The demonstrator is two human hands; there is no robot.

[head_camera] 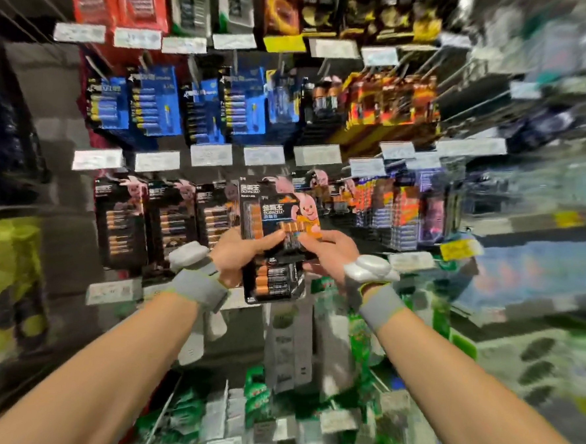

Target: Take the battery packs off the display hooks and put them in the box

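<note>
Forearms point(104, 364) enter from the bottom corners, each with a grey band point(200, 284) and a white tracker point(371, 267) at the wrist, and meet at a tall pack point(274, 282) of batteries, black with orange cells, held upright at centre. Left hand point(233, 252): clamped on the tall pack's left edge, thumb across the front, fingers hidden behind. Right hand point(330, 255): at the tall pack's right edge, thumb pressed on a small pack point(290, 218) lying flat against the tall pack's upper front, fingers curled round behind. Whether the tall pack's top is on a hook or off it cannot be told. Hung packs point(120, 221) of the same black kind stand in a row just left of the tall pack, with more to its right, blurred. White tags point(211, 155) run in a line just above the tall pack; blue packs point(154, 103) hang above these, and orange packs point(391, 101) up and to the right. Red packs point(119, 2) are far above, to the left. Green goods point(257, 391), blurred, lie below the tall pack, between the forearms
</note>
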